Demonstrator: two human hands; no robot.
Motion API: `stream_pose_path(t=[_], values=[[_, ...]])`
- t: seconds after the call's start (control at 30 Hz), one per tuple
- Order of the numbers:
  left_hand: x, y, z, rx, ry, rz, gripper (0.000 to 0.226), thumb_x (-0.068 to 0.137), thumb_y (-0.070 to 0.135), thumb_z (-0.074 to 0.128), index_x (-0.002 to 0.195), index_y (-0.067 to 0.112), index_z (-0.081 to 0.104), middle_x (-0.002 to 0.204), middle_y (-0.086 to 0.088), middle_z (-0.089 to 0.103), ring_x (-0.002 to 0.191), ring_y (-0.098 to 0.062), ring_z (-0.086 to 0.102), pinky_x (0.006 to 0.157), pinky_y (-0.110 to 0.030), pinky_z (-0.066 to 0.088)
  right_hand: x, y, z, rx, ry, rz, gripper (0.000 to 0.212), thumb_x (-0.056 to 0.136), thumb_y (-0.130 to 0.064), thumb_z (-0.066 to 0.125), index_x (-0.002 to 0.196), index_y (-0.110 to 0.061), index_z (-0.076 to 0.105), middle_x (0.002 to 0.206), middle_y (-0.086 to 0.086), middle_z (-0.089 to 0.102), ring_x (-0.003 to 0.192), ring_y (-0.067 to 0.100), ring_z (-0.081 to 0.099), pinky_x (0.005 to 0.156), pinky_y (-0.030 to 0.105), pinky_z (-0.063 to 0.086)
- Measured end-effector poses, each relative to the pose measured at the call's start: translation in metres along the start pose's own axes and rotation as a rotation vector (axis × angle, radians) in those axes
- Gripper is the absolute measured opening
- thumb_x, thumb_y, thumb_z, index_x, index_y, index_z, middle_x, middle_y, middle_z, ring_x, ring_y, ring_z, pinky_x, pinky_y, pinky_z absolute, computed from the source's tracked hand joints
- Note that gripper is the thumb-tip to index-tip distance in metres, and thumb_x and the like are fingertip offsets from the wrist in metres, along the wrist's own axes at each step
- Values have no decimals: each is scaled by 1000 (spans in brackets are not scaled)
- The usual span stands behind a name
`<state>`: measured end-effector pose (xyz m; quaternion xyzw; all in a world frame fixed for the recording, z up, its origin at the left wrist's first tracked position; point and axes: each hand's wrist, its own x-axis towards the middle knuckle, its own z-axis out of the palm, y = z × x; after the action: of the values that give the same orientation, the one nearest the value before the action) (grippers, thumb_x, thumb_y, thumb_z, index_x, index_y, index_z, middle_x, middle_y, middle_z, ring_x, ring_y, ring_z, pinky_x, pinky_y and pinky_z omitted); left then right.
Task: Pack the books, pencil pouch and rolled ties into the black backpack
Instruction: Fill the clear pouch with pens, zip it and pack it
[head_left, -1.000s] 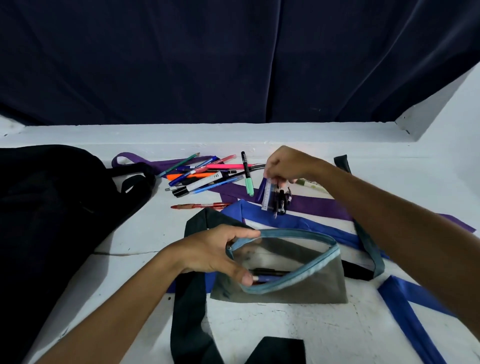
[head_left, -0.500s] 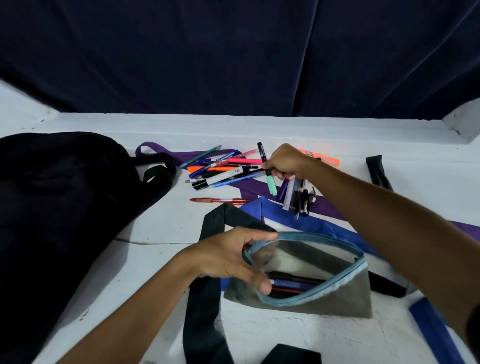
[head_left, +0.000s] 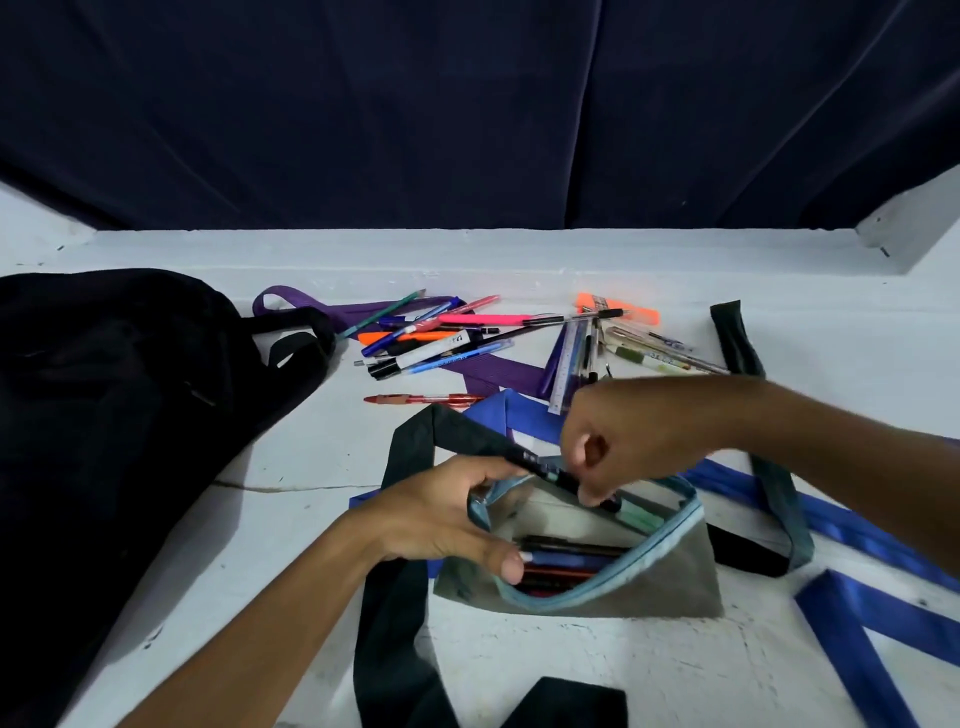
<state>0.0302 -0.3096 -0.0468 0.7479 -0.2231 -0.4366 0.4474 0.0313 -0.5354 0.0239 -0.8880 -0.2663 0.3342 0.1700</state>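
Observation:
A grey pencil pouch (head_left: 639, 592) with a light-blue zip rim lies open near the front, with several pens inside. My left hand (head_left: 447, 514) grips its left rim and holds the mouth open. My right hand (head_left: 623, 441) pinches a black marker with a green tip (head_left: 571, 478) and has its tip inside the pouch mouth. The black backpack (head_left: 114, 415) lies at the left. Unrolled ties lie flat around the pouch: a blue one (head_left: 852, 525), a purple one (head_left: 498, 374) and a dark one (head_left: 400, 634).
A loose heap of pens and markers (head_left: 436, 338) lies behind the pouch, with a clear ruler (head_left: 569, 364), an orange highlighter (head_left: 618, 306) and a red pen (head_left: 421, 399). The white tabletop (head_left: 291, 457) ends at a dark curtain (head_left: 467, 104) behind.
My right hand picked the green-tipped marker from the heap and brought it down to the pouch mouth, leaving the ruler and pens behind. My left hand kept its hold on the rim.

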Motion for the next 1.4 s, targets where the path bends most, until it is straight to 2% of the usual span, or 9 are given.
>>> stream_pose_path(t=[0.07, 0.17, 0.23, 0.4, 0.77, 0.93, 1.07, 1.23, 1.4], values=[[0, 0, 0, 1, 11, -5, 117, 41, 55, 92, 143, 21, 46, 139, 7, 56, 130, -11, 51, 113, -37, 37, 2, -3, 10, -144, -52, 37, 16, 82, -27, 72, 73, -14, 69, 67, -2, 67, 60, 14, 59, 62, 33, 50], [-1, 1, -1, 26, 22, -26, 116, 40, 45, 92, 144, 25, 43, 140, 18, 52, 130, 1, 47, 109, -20, 37, 6, 2, -6, -28, -110, 104, 9, 86, -19, 68, 78, -18, 73, 74, -2, 71, 58, 5, 60, 57, 22, 50], [-2, 3, 0, 38, 34, -30, 110, 45, 40, 87, 145, 25, 42, 140, 21, 49, 130, 6, 45, 109, -16, 35, 21, 23, -24, 20, 75, 133, 14, 86, -11, 63, 76, -17, 71, 72, 0, 69, 55, 4, 59, 56, 21, 48], [-3, 2, 0, 56, 38, -39, 102, 55, 27, 91, 145, 28, 42, 140, 25, 46, 129, 15, 39, 108, -8, 30, 84, 102, -41, -86, 630, 350, 24, 89, -13, 51, 101, -18, 71, 108, 5, 68, 101, 28, 62, 87, 36, 50], [-1, -1, -1, 107, 34, -28, 94, 68, 11, 86, 147, 27, 39, 147, 21, 41, 136, 6, 35, 109, -7, 26, 114, 111, -27, -666, 658, 370, 35, 88, 0, 48, 120, -8, 58, 115, 12, 57, 102, 33, 61, 77, 38, 48], [0, -4, -2, 88, 16, -10, 114, 49, 46, 91, 148, 29, 38, 149, 19, 42, 136, 4, 37, 116, -23, 28, 81, 73, -37, 118, 967, 150, 14, 88, -3, 55, 96, -8, 66, 92, 8, 68, 83, 26, 65, 73, 35, 51], [-1, -4, -3, 92, 24, 4, 109, 52, 40, 90, 148, 30, 38, 148, 19, 43, 134, 7, 38, 114, -18, 29, 29, 30, -41, 618, 517, -27, 6, 81, 1, 71, 82, -4, 68, 69, 12, 65, 51, 12, 52, 46, 20, 40], [-1, 0, -2, 25, -19, 50, 99, 52, 38, 90, 140, 25, 48, 138, 13, 56, 130, -2, 49, 110, -23, 36, 14, 5, -4, 180, 122, -9, 6, 80, -11, 75, 86, -11, 73, 73, 1, 70, 58, 12, 59, 55, 18, 44], [0, 0, -2, -8, -30, 57, 110, 47, 50, 91, 143, 23, 45, 140, 10, 55, 130, -5, 50, 108, -20, 38, 18, 7, 4, 31, 31, 125, 11, 85, -14, 69, 92, -7, 73, 71, -4, 72, 49, 3, 61, 58, 18, 51]])
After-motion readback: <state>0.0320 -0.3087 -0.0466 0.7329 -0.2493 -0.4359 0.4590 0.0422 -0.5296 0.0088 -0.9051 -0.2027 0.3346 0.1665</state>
